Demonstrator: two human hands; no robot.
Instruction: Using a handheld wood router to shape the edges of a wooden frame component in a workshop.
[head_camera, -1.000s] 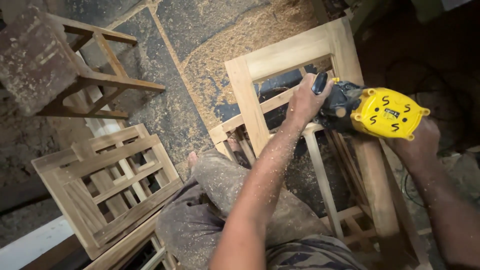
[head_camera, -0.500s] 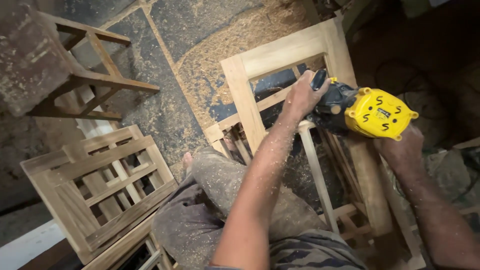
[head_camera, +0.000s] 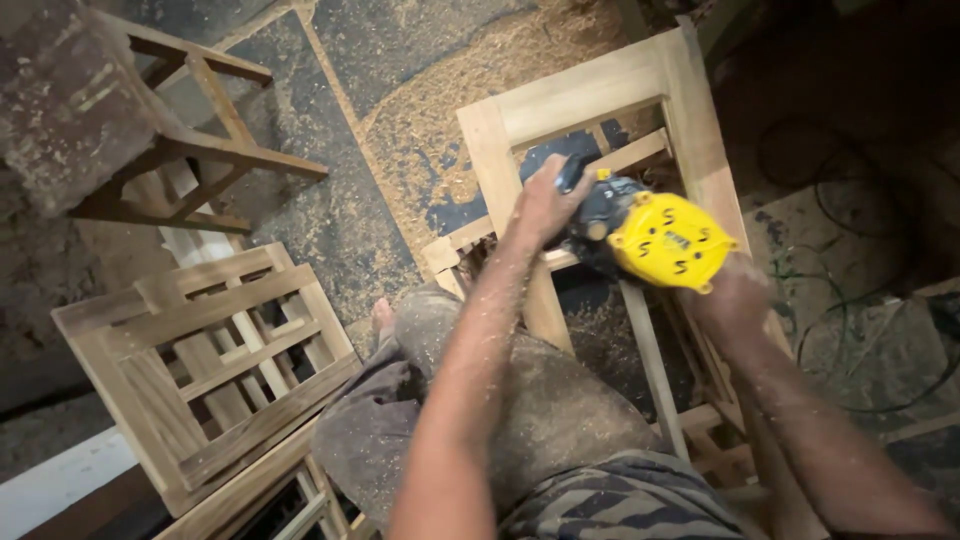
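A yellow and black power sander (head_camera: 655, 233) rests on a pale wooden chair frame (head_camera: 590, 95) that lies on the floor in front of me. My left hand (head_camera: 545, 200) grips the black front handle of the sander. My right hand (head_camera: 735, 298) holds its rear body, just behind the yellow cap. Both forearms are dusted with sawdust. My bent leg in dusty trousers (head_camera: 480, 400) lies below the frame, with a bare foot (head_camera: 383, 318) showing.
A slatted wooden frame (head_camera: 210, 350) leans at lower left. A wooden stool (head_camera: 150, 130) stands at upper left. Sawdust (head_camera: 440, 110) covers the stone floor around the chair frame. Dark cables (head_camera: 860, 230) trail on the ground at right.
The sander and both hands have shifted slightly left and down along the frame. The view has moved a little closer.
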